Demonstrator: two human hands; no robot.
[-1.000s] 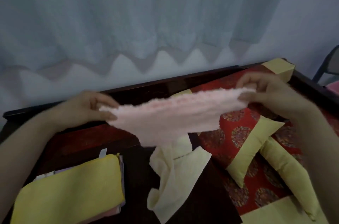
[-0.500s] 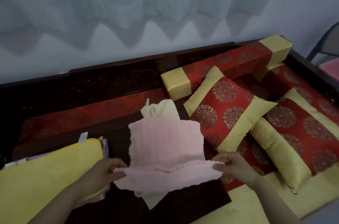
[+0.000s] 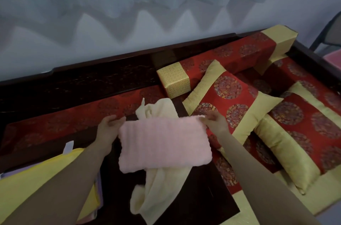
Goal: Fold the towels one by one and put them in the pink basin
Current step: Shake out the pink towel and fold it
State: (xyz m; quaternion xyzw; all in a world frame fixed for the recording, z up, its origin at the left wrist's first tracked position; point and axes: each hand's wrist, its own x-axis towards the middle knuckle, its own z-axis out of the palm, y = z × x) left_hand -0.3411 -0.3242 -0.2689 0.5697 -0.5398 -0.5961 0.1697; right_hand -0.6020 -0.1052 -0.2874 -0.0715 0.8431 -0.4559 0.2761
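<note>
A pink towel [image 3: 164,141] lies folded in half on the dark wooden table [image 3: 199,199], on top of a crumpled cream towel [image 3: 162,186]. My left hand [image 3: 108,127] pinches the pink towel's far left corner. My right hand [image 3: 214,121] pinches its far right corner. A stack of folded towels with a yellow one [image 3: 33,182] on top sits at the lower left. A pink object [image 3: 333,58], perhaps the basin, shows at the right edge, mostly cut off.
Red and gold cushions [image 3: 238,101] and a long bolster [image 3: 221,64] lie on the bench to the right. A dark carved backrest [image 3: 92,81] runs along the wall under a pale curtain [image 3: 129,3]. A chair leg [image 3: 324,34] stands at the far right.
The pink towel went from held stretched in the air to laid down, and its near edge has been carried over to the far edge, folding it in half. Both hands moved away from me.
</note>
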